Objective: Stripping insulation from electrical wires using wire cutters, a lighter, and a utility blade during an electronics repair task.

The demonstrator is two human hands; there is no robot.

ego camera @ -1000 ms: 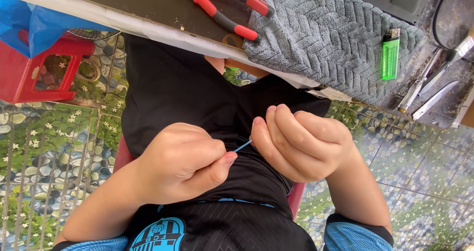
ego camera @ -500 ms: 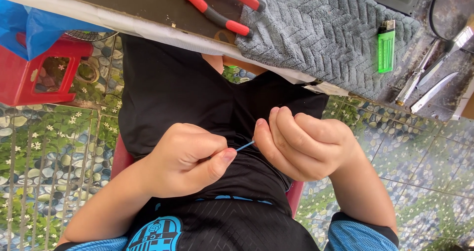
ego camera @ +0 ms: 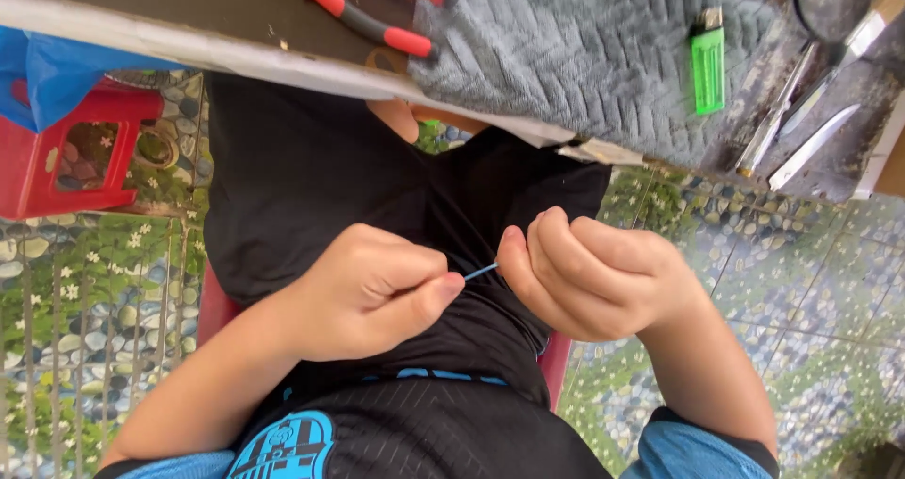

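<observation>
Blue and very thin, a short strand of wire or thread (ego camera: 481,272) spans the small gap between the two hands in the head view, held over the lap against black shorts (ego camera: 311,187).

Judging from how little of the strand shows, the likeliest slip is losing it: if either pinch loosens, the piece could drop onto the dark cloth or the pebble-patterned floor (ego camera: 75,281), where it would be hard to find. Pulling the hands apart too sharply could also snap or kink it.

Left hand (ego camera: 372,290): the grip is pressed together, thumb against the curled forefinger, pinching one end of the strand. Right hand (ego camera: 589,276): fingers are curled tight into a near fist, the strand's other end vanishing under the fingertips, so this grip is closed on it too; exactly how it is caught there is hidden.

Up on the worktop (ego camera: 189,8) lie red-handled pliers (ego camera: 363,12), a grey towel (ego camera: 566,55), a green lighter (ego camera: 707,59) and metal tweezers (ego camera: 778,111), all well apart from the hands. A red plastic stool (ego camera: 66,149) stands to one side.
</observation>
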